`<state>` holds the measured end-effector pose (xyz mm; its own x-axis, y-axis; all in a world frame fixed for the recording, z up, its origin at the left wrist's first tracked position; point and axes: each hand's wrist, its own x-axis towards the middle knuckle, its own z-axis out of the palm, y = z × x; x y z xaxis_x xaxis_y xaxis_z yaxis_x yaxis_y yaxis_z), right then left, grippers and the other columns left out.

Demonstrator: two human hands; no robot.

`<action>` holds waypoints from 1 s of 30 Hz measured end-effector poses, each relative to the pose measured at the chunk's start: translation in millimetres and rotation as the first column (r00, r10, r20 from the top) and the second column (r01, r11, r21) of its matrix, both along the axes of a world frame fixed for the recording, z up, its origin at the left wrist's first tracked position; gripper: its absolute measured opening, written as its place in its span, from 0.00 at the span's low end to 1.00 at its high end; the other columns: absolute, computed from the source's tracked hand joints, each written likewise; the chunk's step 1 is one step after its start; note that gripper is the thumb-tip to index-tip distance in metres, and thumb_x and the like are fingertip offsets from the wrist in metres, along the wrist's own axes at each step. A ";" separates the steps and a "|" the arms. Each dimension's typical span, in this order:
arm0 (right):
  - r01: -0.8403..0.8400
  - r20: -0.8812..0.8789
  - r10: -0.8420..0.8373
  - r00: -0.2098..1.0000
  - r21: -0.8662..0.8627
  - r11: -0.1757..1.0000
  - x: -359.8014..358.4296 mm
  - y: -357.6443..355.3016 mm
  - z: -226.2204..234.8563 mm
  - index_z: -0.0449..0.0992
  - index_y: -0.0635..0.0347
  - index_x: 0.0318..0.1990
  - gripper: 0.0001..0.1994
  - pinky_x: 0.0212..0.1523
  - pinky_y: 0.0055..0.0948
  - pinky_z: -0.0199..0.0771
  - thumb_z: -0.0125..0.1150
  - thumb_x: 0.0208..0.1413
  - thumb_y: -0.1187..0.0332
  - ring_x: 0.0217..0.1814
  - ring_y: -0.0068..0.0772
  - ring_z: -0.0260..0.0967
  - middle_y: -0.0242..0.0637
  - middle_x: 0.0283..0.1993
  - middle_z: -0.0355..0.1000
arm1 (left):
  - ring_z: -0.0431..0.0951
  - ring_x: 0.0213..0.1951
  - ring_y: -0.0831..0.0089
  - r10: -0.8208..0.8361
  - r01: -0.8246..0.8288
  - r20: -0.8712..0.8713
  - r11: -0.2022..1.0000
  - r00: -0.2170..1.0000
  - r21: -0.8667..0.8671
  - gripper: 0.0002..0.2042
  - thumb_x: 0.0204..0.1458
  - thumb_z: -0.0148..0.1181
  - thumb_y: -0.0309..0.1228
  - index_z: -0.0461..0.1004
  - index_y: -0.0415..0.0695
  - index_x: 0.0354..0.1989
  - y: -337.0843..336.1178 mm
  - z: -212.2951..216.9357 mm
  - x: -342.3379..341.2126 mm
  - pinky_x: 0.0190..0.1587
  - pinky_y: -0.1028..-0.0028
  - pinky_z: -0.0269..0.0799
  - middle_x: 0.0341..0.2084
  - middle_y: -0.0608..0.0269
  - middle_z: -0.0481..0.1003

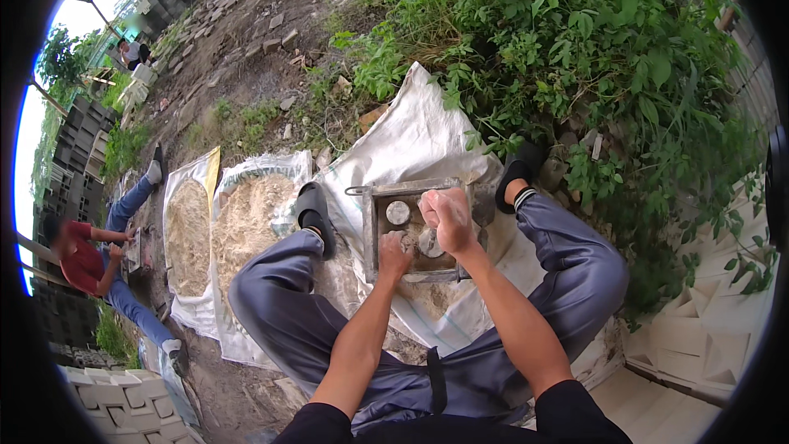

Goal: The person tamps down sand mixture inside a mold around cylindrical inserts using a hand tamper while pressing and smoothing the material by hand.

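Note:
On the white sack sheet between my legs sits a rectangular box-like mould with greyish, dusty sides. Two round, pale grey pieces show inside it: one disc at the far left, another disc nearer, partly behind my right wrist. My left hand is at the near left inside the mould, its fingers curled down; what lies under them is hidden. Over the mould's right half, my right hand is balled into a dusty fist, with nothing seen sticking out of it.
To the left lie two sacks with sandy powder spread on them. Further left, a person in a red shirt sits on the ground with legs apart. Leafy plants crowd the right side. Pale patterned blocks stand at the lower right.

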<state>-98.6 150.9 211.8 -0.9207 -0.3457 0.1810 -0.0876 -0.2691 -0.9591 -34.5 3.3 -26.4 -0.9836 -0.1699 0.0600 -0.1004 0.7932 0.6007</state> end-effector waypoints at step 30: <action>0.058 0.100 -0.044 0.994 -0.143 0.988 -10.8 5.4 -1.7 0.54 0.57 0.12 0.23 0.15 0.22 0.39 0.44 0.58 0.58 0.14 0.16 0.41 0.25 0.12 0.48 | 0.61 0.59 0.55 -0.434 0.428 0.064 0.833 0.899 -0.352 0.35 0.40 0.59 0.29 0.56 0.33 0.60 9.7 42.0 0.6 0.62 0.65 0.57 0.58 0.45 0.60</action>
